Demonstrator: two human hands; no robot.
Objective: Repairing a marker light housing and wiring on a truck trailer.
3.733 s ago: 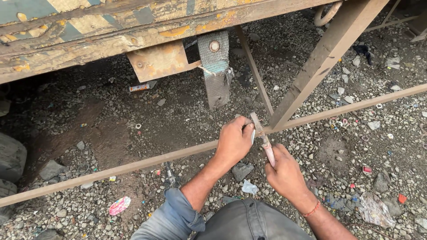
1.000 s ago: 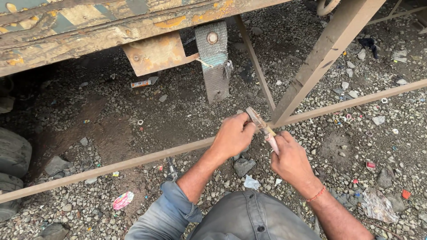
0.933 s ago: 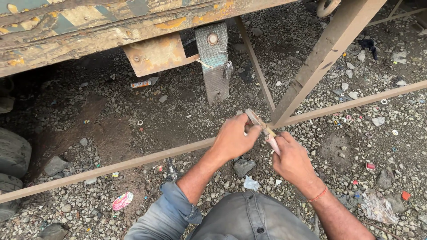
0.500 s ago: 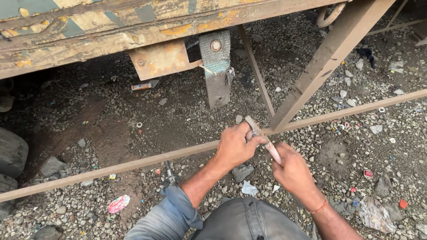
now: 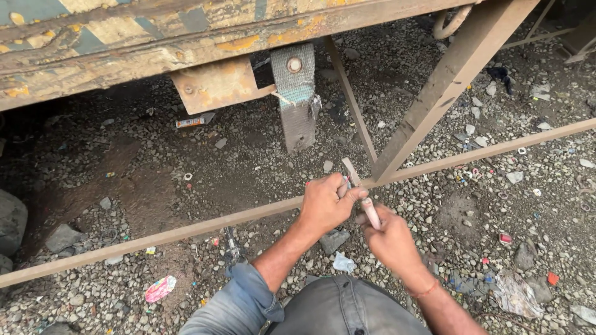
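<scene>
Right hand (image 5: 390, 241) closed round lower end of flat metal file (image 5: 362, 193); left hand (image 5: 326, 203) pinching its middle against rusty steel rail (image 5: 186, 231). Long axis slanting up-left, tip toward diagonal brace (image 5: 447, 87). Compared with half a second earlier: grip unchanged, hands marginally lower

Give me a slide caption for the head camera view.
Both hands, left hand and right hand, grip a thin tool at a rusty rail over gravel.

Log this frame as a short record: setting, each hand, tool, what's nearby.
setting: gravel ground under a rusty metal frame
left hand: closed on the rod, fingers at the tool
right hand: gripping the tool's handle
tool: slim, pale handle, tip at the rod's joint with a slanted brace
nearby: hanging plate, litter
</scene>
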